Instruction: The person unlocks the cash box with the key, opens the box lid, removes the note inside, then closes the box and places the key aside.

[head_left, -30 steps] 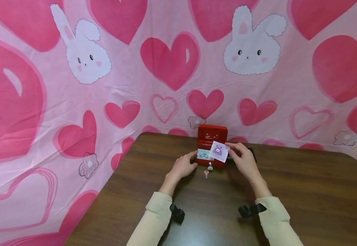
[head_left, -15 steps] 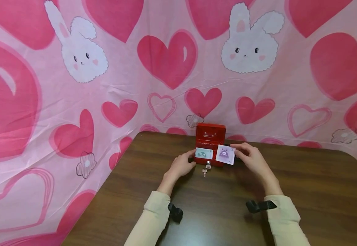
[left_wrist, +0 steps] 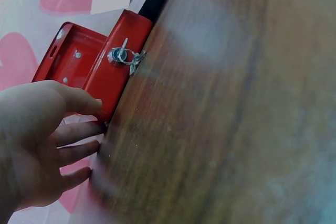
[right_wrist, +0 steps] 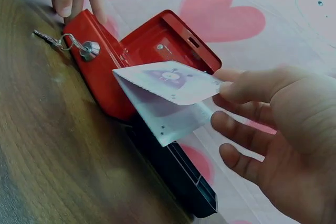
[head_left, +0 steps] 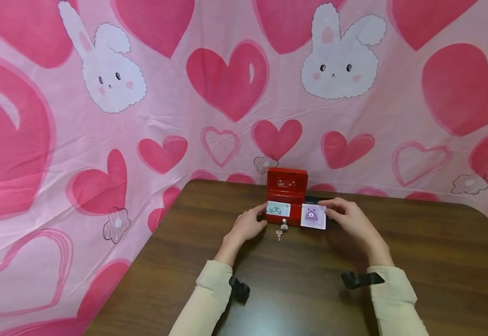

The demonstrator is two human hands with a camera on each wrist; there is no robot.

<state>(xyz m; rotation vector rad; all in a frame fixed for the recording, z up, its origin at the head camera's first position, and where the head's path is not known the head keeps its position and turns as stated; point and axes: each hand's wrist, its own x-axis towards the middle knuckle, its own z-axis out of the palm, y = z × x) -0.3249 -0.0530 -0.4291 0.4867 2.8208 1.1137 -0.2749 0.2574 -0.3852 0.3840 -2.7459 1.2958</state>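
A small red cash box [head_left: 287, 181] stands at the table's far side with its lid raised. My left hand [head_left: 247, 225] grips its left end, thumb on the front corner and fingers along the side. A folded card [head_left: 313, 216] with a purple one-eyed monster is pinched at its right edge between thumb and finger of my right hand [head_left: 350, 220]. The card is held beside the box's right end, its two leaves spread apart in the right wrist view. A teal-printed card [head_left: 278, 208] lies over the box's left part. A lock with keys [left_wrist: 131, 59] hangs on the front.
Just right of the box, below the folded card, sits a black compartment tray [right_wrist: 181, 179]. The brown wooden table [head_left: 286, 284] stretches toward me and to the right. A pink heart-and-rabbit cloth [head_left: 231, 84] hangs behind the table and on its left.
My right hand has drawn the purple card rightward from over the box to beside its right end, uncovering the teal card. The left hand stays at the box.
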